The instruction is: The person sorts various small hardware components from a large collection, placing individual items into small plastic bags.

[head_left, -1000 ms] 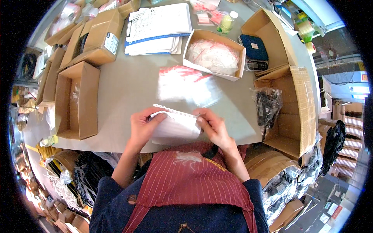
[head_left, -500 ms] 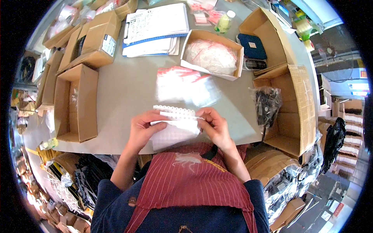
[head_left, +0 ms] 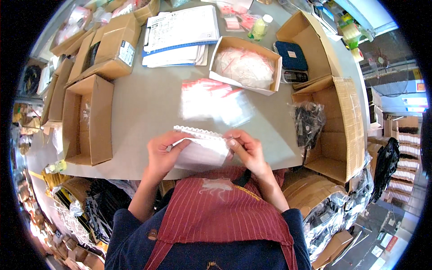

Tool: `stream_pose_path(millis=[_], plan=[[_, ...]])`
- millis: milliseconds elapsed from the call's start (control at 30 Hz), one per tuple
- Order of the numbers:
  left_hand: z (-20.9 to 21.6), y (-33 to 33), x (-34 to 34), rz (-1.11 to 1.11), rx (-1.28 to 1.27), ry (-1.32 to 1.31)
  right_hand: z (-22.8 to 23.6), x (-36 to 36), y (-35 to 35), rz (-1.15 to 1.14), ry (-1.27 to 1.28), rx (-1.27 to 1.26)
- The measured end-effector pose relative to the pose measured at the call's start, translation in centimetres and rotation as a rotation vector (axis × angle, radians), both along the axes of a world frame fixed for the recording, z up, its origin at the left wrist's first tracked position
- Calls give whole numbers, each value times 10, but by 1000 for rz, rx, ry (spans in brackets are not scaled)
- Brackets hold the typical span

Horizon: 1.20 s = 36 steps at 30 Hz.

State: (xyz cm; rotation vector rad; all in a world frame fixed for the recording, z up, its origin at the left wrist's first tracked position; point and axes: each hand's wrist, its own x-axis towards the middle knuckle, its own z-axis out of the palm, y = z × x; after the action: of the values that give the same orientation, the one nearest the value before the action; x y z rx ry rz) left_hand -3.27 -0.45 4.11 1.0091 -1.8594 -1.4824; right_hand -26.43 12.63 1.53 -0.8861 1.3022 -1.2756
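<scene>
Paper [head_left: 202,155], white and edged along its far side with a row of small scallops and dots, is stretched between the two hands of the person at the bench. The left hand [head_left: 163,150] pinches it at the far left corner, thumb laid over the near face and fingers tucked behind. The right hand [head_left: 247,150] nips the far right corner between thumb and forefinger, the other fingers curled in. From where I stand I can't tell whether it is one sheet or several, nor whether its lower part touches the table [head_left: 144,99].

Just beyond the grip lies a loose spread of clear bags [head_left: 198,103] with red strips, shining under the light. Past those, a little to the right, a white box [head_left: 278,76] is heaped with more such bags, and a bottle [head_left: 259,29] with a white cap stands behind it. Farther off and to the left of that box sits a stack of papers [head_left: 180,31] with a blue edge showing.

Well to the left of the hands stands an open brown carton [head_left: 101,119]; well to the right, another carton [head_left: 344,128] has a wrapped black bundle [head_left: 308,123] at its mouth. A striped red apron [head_left: 225,209] fills the space nearest the wearer, below the grip.
</scene>
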Motion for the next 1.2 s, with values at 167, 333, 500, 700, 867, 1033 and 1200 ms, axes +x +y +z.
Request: stream_pose_path(millis=[167, 333, 500, 700, 867, 1033, 1200], plan=[[4, 3, -4, -87, -321, -115, 7, -10, -13, -14, 529, -206], [10, 7, -14, -153, -452, -63, 33, -1, -31, 67, 640, -351], [9, 8, -12, -176, -480, -48, 38, -1, -41, 179, 698, -428], [9, 11, -17, -189, -483, -1, 44, 1, -43, 230, 733, -379], [8, 10, -19, -218, -313, -58, 38, 8, -38, 155, 800, -359], [3, 11, -18, -203, -288, -14, 34, 12, -34, 76, 791, -346], [-3, 11, -16, -135, -254, -10, 35, -25, -33, -118, 662, -233]])
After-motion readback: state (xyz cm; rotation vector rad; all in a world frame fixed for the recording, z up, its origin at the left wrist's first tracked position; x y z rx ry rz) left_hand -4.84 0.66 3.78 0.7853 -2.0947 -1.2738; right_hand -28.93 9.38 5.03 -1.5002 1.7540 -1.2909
